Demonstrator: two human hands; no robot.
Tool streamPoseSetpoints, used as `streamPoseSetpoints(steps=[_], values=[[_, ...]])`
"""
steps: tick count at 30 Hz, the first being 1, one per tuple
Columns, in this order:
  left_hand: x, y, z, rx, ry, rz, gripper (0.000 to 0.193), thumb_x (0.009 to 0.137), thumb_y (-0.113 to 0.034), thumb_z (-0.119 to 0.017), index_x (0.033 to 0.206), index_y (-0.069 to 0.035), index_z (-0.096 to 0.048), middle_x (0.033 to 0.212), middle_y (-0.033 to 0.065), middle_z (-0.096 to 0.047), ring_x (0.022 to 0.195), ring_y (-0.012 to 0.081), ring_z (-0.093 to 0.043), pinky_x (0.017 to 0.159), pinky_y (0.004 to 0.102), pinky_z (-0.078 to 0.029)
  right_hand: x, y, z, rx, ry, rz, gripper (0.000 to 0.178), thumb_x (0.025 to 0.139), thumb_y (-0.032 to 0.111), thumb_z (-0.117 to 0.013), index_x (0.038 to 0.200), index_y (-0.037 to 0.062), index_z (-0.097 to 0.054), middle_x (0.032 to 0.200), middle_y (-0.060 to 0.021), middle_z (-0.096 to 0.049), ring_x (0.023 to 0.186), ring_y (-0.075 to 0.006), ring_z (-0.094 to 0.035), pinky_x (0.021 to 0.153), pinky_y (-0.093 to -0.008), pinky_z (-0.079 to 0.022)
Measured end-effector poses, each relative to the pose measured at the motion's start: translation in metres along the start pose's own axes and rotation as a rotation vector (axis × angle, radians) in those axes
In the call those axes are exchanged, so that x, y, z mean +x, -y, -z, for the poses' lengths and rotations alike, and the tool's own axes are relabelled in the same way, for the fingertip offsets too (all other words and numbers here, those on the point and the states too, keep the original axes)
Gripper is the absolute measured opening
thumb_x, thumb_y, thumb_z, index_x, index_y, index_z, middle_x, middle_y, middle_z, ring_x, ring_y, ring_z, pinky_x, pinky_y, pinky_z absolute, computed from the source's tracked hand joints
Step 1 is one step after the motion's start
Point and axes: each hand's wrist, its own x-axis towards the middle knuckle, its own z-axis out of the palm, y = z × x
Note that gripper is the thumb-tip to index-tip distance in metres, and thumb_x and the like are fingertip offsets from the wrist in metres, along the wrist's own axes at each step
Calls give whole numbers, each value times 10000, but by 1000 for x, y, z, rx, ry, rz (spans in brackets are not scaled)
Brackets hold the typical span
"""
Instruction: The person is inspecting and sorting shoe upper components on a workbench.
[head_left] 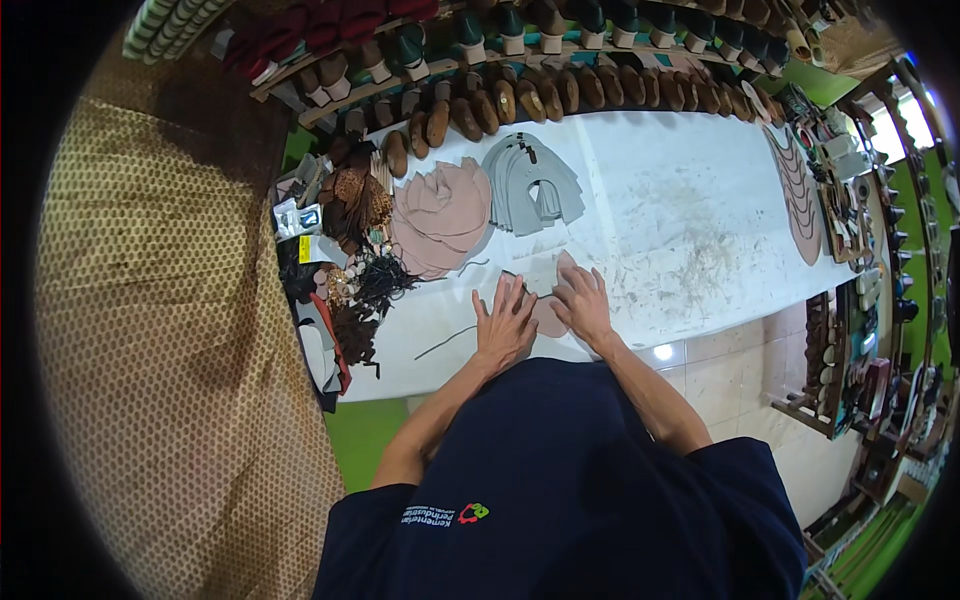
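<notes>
A pale pink, flat cut piece (549, 319), like a shoe upper, lies on the white worktable under my hands. My left hand (505, 322) rests palm down at its left side, fingers stretched and slightly apart. Across from it, my right hand (584, 307) bends its fingers over the piece's right part, with the fingertips pressed to it. Its pointed far end shows past those fingertips. A thin dark strip (445, 342) runs out over the table from the left hand. What lies right beneath the fingers is hidden.
Stacked pink pieces (440, 220) and grey curved pieces (530, 185) lie beyond my hands. A heap of black and brown strips (380, 285) crowds the left end. Brown shoe lasts (550, 98) line the far edge. Long pinkish pieces (795, 200) lie at the right end.
</notes>
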Motion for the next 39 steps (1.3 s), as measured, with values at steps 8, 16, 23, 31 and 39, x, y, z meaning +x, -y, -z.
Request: streamPoseSetpoints(steps=[8, 16, 23, 31, 39], values=[[-3, -5, -5, -9, -32, 60, 537, 1044, -461, -545, 1557, -302, -512, 1769, 87, -197, 1630, 366, -122, 1148, 830, -99, -9, -19, 5, 65, 81, -92, 185, 896, 275, -766, 932, 94, -784, 1433, -106, -598, 1450, -341, -448, 1234, -585, -269], [-2, -6, -3, 1, -54, 69, 553, 1021, -443, -589, 1552, -302, -522, 1772, 79, -184, 1634, 351, -116, 1161, 823, -84, 4, -20, 7, 17, 110, -39, 172, 858, 240, -721, 836, 73, -755, 1511, -128, -534, 1510, -409, -348, 1224, -721, -135], [3, -18, 2, 20, 3, 100, 563, 1003, -375, -628, 1552, -306, -523, 1780, 76, -150, 1635, 357, -94, 1164, 816, -83, 11, -30, 3, -59, 130, 59, 195, 857, 255, -718, 836, 69, -774, 1533, -118, -522, 1521, -408, -333, 1226, -716, -134], [-2, -26, -14, 17, -33, 139, 563, 997, -309, -629, 1549, -305, -521, 1775, 59, -174, 1634, 354, -109, 1148, 834, -102, 16, -30, 7, -26, 182, 52, 204, 861, 254, -722, 844, 59, -781, 1526, -117, -528, 1509, -405, -345, 1235, -698, -140], [0, -32, -18, 26, -62, 160, 579, 991, -268, -613, 1559, -319, -509, 1769, 62, -187, 1629, 344, -126, 1147, 835, -103, 22, -32, 8, -20, 161, 77, 210, 850, 235, -707, 841, 47, -801, 1483, -131, -581, 1494, -390, -382, 1252, -662, -151]])
